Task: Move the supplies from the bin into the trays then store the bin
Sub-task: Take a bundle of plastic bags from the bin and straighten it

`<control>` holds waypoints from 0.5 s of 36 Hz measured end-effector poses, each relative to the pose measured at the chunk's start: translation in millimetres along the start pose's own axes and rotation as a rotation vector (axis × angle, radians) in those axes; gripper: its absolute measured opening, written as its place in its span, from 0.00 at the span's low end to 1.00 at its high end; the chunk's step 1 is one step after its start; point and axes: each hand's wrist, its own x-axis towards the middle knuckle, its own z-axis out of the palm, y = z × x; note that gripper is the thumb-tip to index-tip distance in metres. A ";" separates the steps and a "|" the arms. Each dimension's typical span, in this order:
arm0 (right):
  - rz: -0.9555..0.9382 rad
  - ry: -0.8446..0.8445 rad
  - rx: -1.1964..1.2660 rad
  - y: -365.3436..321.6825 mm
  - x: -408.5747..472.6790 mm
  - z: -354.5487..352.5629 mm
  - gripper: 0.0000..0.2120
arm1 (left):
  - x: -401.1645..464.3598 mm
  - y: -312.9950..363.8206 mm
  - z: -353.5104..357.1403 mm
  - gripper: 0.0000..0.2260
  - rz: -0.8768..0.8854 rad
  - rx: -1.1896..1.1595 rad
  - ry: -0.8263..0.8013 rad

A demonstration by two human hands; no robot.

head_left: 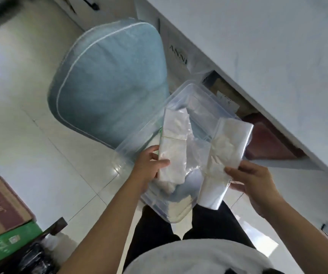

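Observation:
A clear plastic bin point(204, 95) sits on the floor in front of me, partly against a blue chair cushion. My left hand point(149, 165) grips a white packet in clear wrap point(174, 147), held upright over the bin's left side. My right hand point(256, 182) grips a second clear-wrapped white packet point(226, 153) over the bin's right side. Both packets are lifted above the bin. More clear-wrapped supplies lie inside the bin between the two packets, blurred by the plastic.
A blue chair cushion point(109, 82) stands left of the bin. A white desk edge point(258, 62) runs diagonally at the right, with brown boxes beneath it. Cardboard and green boxes point(4, 220) sit at the lower left. My dark trousers are below the bin.

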 end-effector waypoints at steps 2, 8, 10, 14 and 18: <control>-0.038 0.010 0.021 2.3 -21.6 1.2 0.10 | -23.9 -1.3 -8.4 0.21 0.015 -0.061 -0.024; -0.136 0.124 0.124 -2.6 -82.9 -6.0 0.09 | -72.0 9.4 -12.8 0.21 0.125 -0.144 -0.140; -0.161 0.168 0.164 -9.1 -99.7 -14.4 0.08 | -81.6 20.5 -7.3 0.21 0.167 -0.135 -0.188; -0.222 0.265 0.229 -23.1 -126.3 -38.2 0.08 | -96.5 51.1 12.5 0.22 0.246 -0.110 -0.287; -0.266 0.362 0.307 -31.3 -144.7 -69.2 0.08 | -108.1 83.4 44.7 0.24 0.327 -0.062 -0.356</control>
